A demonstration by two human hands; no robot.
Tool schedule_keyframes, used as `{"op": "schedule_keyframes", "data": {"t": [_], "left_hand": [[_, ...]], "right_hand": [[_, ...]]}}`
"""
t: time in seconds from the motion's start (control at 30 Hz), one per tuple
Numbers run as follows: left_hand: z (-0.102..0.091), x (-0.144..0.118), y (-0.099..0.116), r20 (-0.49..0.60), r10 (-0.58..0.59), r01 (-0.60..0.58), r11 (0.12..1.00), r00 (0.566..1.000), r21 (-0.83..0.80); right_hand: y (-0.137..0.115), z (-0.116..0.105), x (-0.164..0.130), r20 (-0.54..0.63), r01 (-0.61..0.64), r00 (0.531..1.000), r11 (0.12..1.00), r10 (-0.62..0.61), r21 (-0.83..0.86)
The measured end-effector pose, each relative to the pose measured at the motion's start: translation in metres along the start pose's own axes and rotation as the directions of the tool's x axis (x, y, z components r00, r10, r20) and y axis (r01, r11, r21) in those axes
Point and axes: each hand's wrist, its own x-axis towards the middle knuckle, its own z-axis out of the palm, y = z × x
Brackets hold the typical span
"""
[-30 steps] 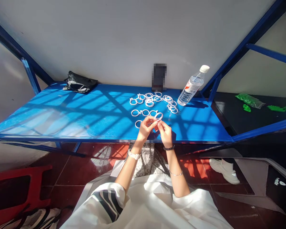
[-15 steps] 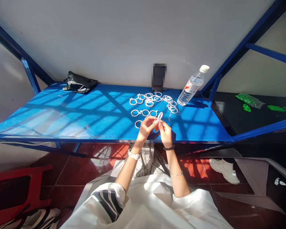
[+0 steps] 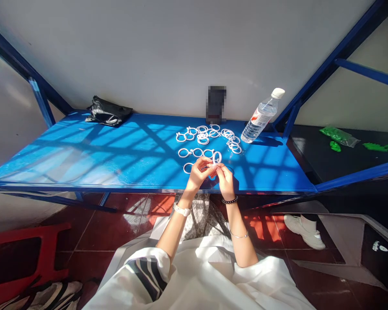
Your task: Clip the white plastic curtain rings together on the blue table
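Both hands, left hand (image 3: 198, 171) and right hand (image 3: 225, 177), meet above the near edge of the blue tabletop (image 3: 116, 150), fingers clamped on a white plastic ring (image 3: 217, 157). More loose rings (image 3: 207, 135) lie scattered beyond, beside a water bottle (image 3: 260, 116).

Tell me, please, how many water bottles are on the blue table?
1. The water bottle stands at the far right of the blue table, near the wall, beside the white rings. No other bottle is visible.
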Motion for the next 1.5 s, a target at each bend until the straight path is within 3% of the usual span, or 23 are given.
{"op": "schedule_keyframes", "data": {"t": [0.23,0.63,1.13,1.5], "left_hand": [[0.0010,-0.0009,0.0019,0.073,-0.021,0.021,1.000,0.997,-0.004],[0.0009,-0.0022,0.0028,0.082,0.006,-0.006,1.000,0.997,0.002],[0.0019,-0.0014,0.0028,0.010,0.001,0.000,1.000,1.000,-0.013],[-0.0009,0.0001,-0.0005,-0.032,0.024,-0.022,0.999,0.999,0.033]], "right_hand": [[0.0001,0.0005,-0.0006,-0.002,-0.016,1.000,1.000,0.016,0.003],[-0.0003,-0.0007,-0.0008,-0.004,-0.018,1.000,0.999,0.018,-0.034],[-0.0053,-0.0002,-0.0015,0.063,0.014,0.998,0.999,-0.010,-0.053],[0.0043,-0.0028,-0.0016,0.096,0.043,0.995,0.993,-0.032,-0.107]]}}
